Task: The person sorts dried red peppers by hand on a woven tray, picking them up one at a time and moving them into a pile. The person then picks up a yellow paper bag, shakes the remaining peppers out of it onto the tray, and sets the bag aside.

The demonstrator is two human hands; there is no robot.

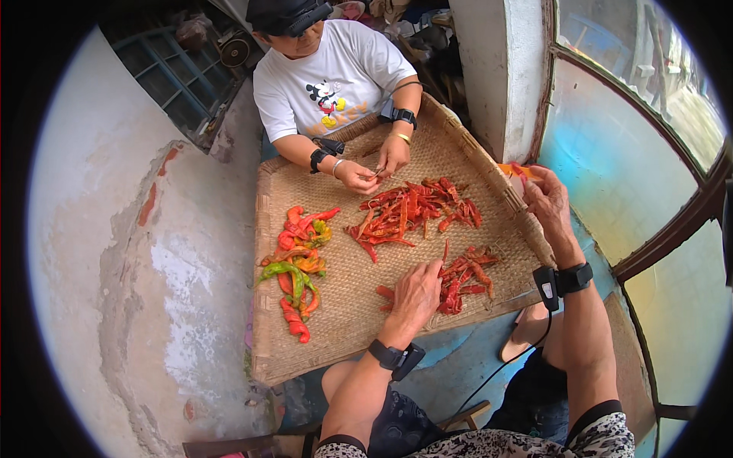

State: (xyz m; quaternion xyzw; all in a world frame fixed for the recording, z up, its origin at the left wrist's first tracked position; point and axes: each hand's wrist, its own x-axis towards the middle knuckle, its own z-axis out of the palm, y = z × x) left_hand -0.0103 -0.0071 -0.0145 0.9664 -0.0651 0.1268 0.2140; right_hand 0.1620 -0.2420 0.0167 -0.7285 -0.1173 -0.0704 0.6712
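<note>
Black-and-white patterned sleeves (pixel 603 437) are best kept off the tan woven tray (pixel 351 313). Near its close edge, wrinkled red dried chillies (pixel 456 294) should be lifted singly by the left hand (pixel 416 294), fingers bent, pinch unclear; the right hand's (pixel 550 204) fingers are curled, grip unclear.

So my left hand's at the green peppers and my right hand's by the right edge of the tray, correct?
Not quite: the head view shows your left hand at the near red chilies, not the green peppers. Your right hand is by the right edge of the tray.
</note>
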